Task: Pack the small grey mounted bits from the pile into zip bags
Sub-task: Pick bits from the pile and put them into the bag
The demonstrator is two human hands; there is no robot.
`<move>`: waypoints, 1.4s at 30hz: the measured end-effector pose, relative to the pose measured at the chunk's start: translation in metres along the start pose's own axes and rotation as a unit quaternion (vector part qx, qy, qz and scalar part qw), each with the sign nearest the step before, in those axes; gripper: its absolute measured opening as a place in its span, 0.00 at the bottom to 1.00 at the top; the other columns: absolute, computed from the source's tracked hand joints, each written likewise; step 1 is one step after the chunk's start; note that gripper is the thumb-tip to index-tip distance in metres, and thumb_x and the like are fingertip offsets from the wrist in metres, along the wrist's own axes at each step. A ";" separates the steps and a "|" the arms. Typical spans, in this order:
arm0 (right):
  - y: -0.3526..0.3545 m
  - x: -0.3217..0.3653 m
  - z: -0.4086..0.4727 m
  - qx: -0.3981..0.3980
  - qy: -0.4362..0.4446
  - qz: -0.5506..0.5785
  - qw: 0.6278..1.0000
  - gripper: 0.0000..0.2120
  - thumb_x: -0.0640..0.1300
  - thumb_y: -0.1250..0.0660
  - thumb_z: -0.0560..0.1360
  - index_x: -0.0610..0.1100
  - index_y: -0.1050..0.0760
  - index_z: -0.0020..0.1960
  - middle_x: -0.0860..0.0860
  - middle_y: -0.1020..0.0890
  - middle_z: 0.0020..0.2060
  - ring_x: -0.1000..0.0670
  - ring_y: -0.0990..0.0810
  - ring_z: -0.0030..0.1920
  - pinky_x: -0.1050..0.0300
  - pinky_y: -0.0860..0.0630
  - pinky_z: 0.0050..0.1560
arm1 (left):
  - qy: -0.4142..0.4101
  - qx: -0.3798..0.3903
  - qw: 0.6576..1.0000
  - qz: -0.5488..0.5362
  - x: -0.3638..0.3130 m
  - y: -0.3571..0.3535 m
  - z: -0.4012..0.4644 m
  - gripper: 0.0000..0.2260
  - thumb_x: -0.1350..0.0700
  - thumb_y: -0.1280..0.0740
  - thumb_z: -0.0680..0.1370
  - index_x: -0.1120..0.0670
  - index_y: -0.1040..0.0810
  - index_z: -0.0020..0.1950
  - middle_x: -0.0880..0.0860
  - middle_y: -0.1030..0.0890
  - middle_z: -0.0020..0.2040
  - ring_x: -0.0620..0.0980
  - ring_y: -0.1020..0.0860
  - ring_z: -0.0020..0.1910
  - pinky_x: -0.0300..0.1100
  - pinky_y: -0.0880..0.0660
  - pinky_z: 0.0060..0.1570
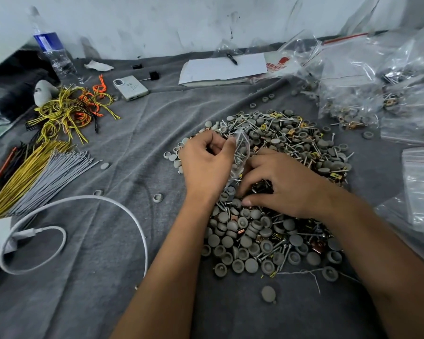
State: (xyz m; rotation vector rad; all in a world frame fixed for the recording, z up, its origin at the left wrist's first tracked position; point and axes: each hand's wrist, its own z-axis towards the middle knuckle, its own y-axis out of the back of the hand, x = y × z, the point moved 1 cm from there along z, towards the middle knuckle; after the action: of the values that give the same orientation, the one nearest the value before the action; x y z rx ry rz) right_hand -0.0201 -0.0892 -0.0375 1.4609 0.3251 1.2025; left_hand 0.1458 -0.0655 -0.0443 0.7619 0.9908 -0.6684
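Observation:
A big pile of small grey round bits, screws and brass clips lies on the grey cloth at centre right. My left hand holds a small clear zip bag upright over the pile; a few screws and grey bits show inside it. My right hand lies on the pile just right of the bag, fingers curled down among the pieces, thumb and fingertips pinching at small parts near the bag's lower end. What it grips is hidden.
Filled zip bags are heaped at the back right, and flat bags lie at the right edge. Yellow, orange and grey wires spread on the left. A white cable, a phone, a notebook and a water bottle stand around.

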 end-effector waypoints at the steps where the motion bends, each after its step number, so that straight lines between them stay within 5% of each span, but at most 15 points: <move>1: 0.000 0.001 0.000 0.001 -0.001 -0.004 1.000 0.04 0.52 0.22 0.72 0.58 0.15 0.46 0.68 0.25 0.43 0.58 0.29 0.54 0.48 0.27 0.59 | 0.001 0.002 1.000 0.001 0.000 0.000 0.000 0.16 0.59 0.25 0.77 0.51 0.25 0.32 0.40 0.27 0.24 0.39 0.30 0.26 0.32 0.33 0.31; 10: 0.003 0.001 0.001 0.022 -0.028 -0.028 0.999 0.07 0.55 0.23 0.73 0.54 0.17 0.47 0.61 0.25 0.50 0.56 0.32 0.59 0.55 0.34 0.65 | 0.007 0.004 1.000 0.004 0.000 0.000 -0.001 0.15 0.59 0.25 0.77 0.51 0.25 0.32 0.41 0.27 0.25 0.39 0.30 0.26 0.31 0.33 0.31; 15: 0.003 -0.002 0.000 0.003 -0.022 -0.052 0.998 0.08 0.55 0.29 0.77 0.51 0.19 0.46 0.59 0.23 0.45 0.54 0.29 0.54 0.51 0.30 0.61 | 0.011 0.009 1.000 0.010 -0.002 -0.001 -0.002 0.14 0.59 0.25 0.77 0.53 0.23 0.33 0.43 0.26 0.26 0.39 0.30 0.26 0.32 0.32 0.30; 20: 0.013 -0.002 -0.002 -0.207 -0.003 0.015 0.978 0.08 0.47 0.29 0.79 0.42 0.18 0.48 0.54 0.20 0.44 0.55 0.23 0.46 0.61 0.28 0.50 | 0.009 0.028 0.999 0.012 -0.004 -0.001 -0.003 0.12 0.58 0.25 0.78 0.57 0.20 0.36 0.49 0.22 0.29 0.43 0.29 0.27 0.39 0.28 0.30; 24: 0.015 -0.001 -0.004 -0.309 -0.020 0.024 0.951 0.06 0.43 0.27 0.78 0.40 0.16 0.51 0.50 0.15 0.44 0.54 0.18 0.43 0.64 0.23 0.48 | 0.002 0.069 0.998 0.014 -0.005 -0.004 -0.005 0.12 0.57 0.25 0.79 0.57 0.19 0.36 0.55 0.19 0.30 0.56 0.23 0.28 0.51 0.22 0.33; 30: 0.013 0.001 -0.002 -0.253 0.009 -0.026 0.967 0.07 0.38 0.27 0.77 0.39 0.14 0.54 0.48 0.14 0.48 0.53 0.17 0.48 0.63 0.22 0.54 | 0.006 0.082 0.997 0.012 -0.004 -0.010 -0.006 0.14 0.59 0.25 0.78 0.55 0.21 0.34 0.52 0.21 0.27 0.48 0.25 0.27 0.43 0.27 0.31; 34: 0.014 -0.001 -0.003 -0.280 -0.004 -0.021 0.960 0.07 0.39 0.26 0.77 0.40 0.14 0.54 0.49 0.13 0.49 0.53 0.16 0.49 0.60 0.20 0.54 | 0.013 0.085 0.996 -0.001 -0.005 -0.011 -0.006 0.15 0.59 0.25 0.79 0.52 0.23 0.33 0.46 0.23 0.24 0.40 0.27 0.24 0.34 0.30 0.29; 38: 0.015 0.000 -0.004 -0.300 -0.012 0.004 0.954 0.05 0.40 0.24 0.76 0.41 0.16 0.51 0.51 0.14 0.46 0.55 0.17 0.46 0.61 0.20 0.51 | 0.022 0.055 0.998 -0.008 -0.005 -0.009 -0.004 0.14 0.58 0.25 0.78 0.52 0.21 0.33 0.44 0.24 0.27 0.41 0.28 0.28 0.36 0.29 0.32; 42: 0.008 0.004 -0.003 -0.164 0.009 0.035 0.986 0.04 0.48 0.23 0.75 0.49 0.17 0.46 0.58 0.17 0.41 0.60 0.20 0.43 0.61 0.23 0.48 | 0.039 0.015 0.999 -0.022 -0.002 -0.006 -0.001 0.14 0.58 0.25 0.78 0.54 0.22 0.33 0.42 0.26 0.26 0.39 0.30 0.27 0.35 0.30 0.33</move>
State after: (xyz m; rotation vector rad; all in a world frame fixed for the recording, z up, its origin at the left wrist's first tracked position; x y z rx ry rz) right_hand -0.0244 -0.0869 -0.0290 1.1826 0.0822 1.2600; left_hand 0.1399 -0.0674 -0.0439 0.7987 1.0729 -0.6961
